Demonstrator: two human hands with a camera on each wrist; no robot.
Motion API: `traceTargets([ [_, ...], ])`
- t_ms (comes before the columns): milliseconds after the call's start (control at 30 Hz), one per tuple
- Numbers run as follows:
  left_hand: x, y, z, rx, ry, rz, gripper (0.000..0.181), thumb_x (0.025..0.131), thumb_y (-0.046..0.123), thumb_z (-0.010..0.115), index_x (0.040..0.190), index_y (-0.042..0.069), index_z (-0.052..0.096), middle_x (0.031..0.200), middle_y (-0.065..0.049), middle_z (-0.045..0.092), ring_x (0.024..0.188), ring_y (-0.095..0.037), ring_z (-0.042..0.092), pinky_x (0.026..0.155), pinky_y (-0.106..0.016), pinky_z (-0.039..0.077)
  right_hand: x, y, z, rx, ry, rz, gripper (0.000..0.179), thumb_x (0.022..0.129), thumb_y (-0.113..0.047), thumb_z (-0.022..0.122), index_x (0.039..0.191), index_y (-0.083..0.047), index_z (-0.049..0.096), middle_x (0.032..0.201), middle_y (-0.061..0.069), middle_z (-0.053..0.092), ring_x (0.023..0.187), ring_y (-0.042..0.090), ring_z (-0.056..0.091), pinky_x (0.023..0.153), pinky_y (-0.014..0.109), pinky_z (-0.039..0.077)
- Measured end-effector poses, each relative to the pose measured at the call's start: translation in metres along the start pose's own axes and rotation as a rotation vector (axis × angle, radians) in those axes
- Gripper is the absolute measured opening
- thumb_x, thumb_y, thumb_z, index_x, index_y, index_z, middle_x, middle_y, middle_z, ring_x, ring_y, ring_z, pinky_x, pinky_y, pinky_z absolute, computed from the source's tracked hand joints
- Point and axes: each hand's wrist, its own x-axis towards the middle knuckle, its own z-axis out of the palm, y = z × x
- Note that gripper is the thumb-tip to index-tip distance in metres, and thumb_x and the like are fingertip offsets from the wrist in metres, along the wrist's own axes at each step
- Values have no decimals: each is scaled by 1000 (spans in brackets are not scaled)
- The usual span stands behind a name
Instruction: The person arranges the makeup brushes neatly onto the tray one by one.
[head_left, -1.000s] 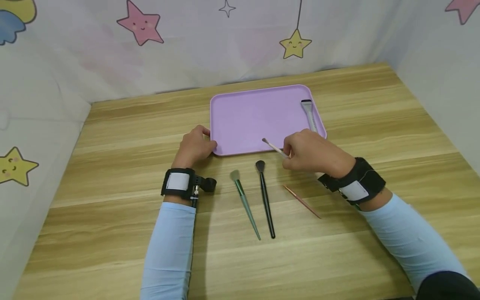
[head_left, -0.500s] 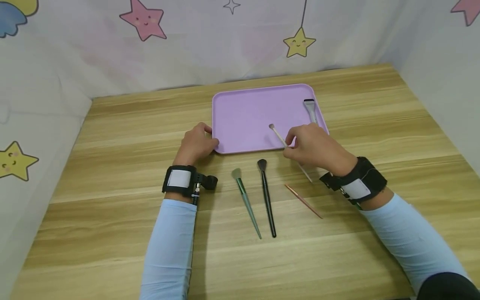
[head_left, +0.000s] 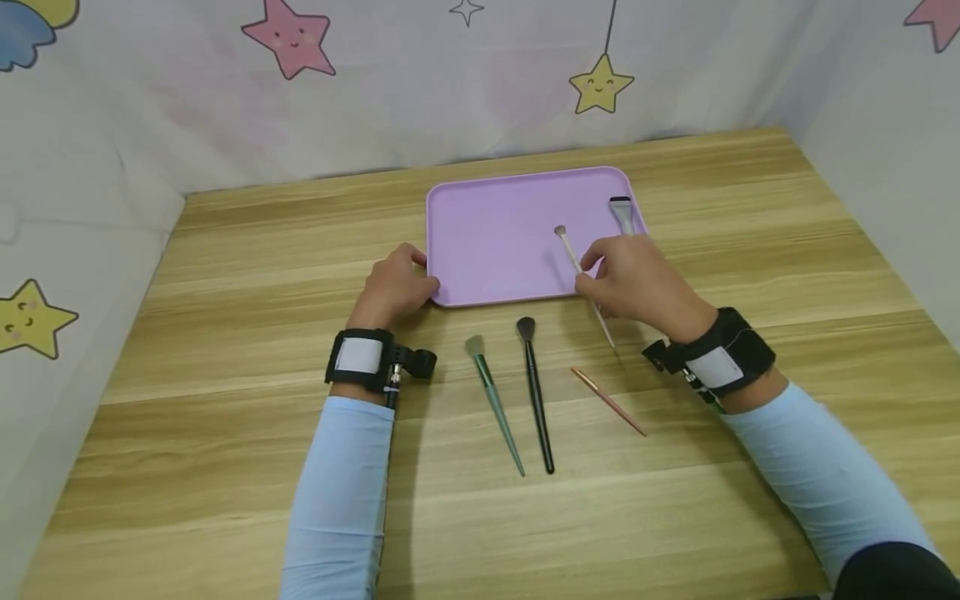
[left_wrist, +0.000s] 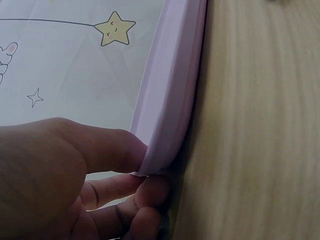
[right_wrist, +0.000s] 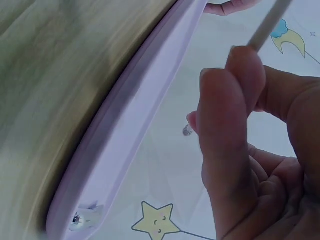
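Observation:
A slim white makeup brush (head_left: 568, 248) is pinched between the thumb and fingers of my right hand (head_left: 639, 279). It slants over the front right edge of the purple tray (head_left: 495, 242), its small brown-grey tip pointing away from me. My left hand (head_left: 392, 287) grips the tray's front left corner; in the left wrist view the thumb (left_wrist: 117, 150) lies on the rim and fingertips are curled under it. Inside the tray at the right lies a grey flat-headed makeup brush (head_left: 622, 215), its handle hidden behind my right hand.
In front of the tray, a green makeup brush (head_left: 492, 400), a black makeup brush (head_left: 536, 396) and a thin rose-gold brush (head_left: 609, 402) lie on the wooden table (head_left: 225, 333). A star-printed curtain (head_left: 420, 92) hangs behind the table.
My right hand has moved slightly away from me and right, raising the white makeup brush over the tray and turning it steeper. My left hand stays on the tray corner.

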Motion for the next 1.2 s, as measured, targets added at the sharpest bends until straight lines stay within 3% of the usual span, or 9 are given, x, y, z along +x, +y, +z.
traceTargets([
  [333, 1, 0, 0, -6, -1, 12, 49, 93, 22, 60, 136, 1, 47, 118, -21, 55, 98, -34, 51, 81, -39, 39, 6, 12, -4, 12, 52, 51, 21, 91, -11, 64, 100, 6, 69, 66, 8, 67, 49, 16, 63, 46, 29, 47],
  [633, 0, -1, 0, -22, -5, 8, 48, 94, 21, 59, 136, 2, 47, 107, -19, 55, 91, -31, 51, 75, -36, 38, 9, 20, -6, 8, 115, 42, 20, 91, -11, 65, 96, 7, 70, 65, 10, 67, 47, 18, 62, 43, 27, 45],
  [1000, -2, 0, -1, -29, -2, 10, 48, 93, 21, 60, 136, 2, 49, 98, -16, 53, 84, -28, 50, 71, -35, 37, 16, 26, -10, 65, 102, 107, 20, 91, -12, 65, 100, 6, 71, 65, 10, 66, 47, 19, 63, 43, 25, 49],
  [1200, -3, -1, 0, -29, 1, 12, 46, 93, 21, 61, 134, 3, 50, 103, -18, 55, 87, -30, 51, 74, -36, 38, 19, 28, -9, 88, 96, 109, 20, 92, -10, 65, 101, 7, 71, 67, 11, 66, 47, 20, 63, 43, 26, 48],
])
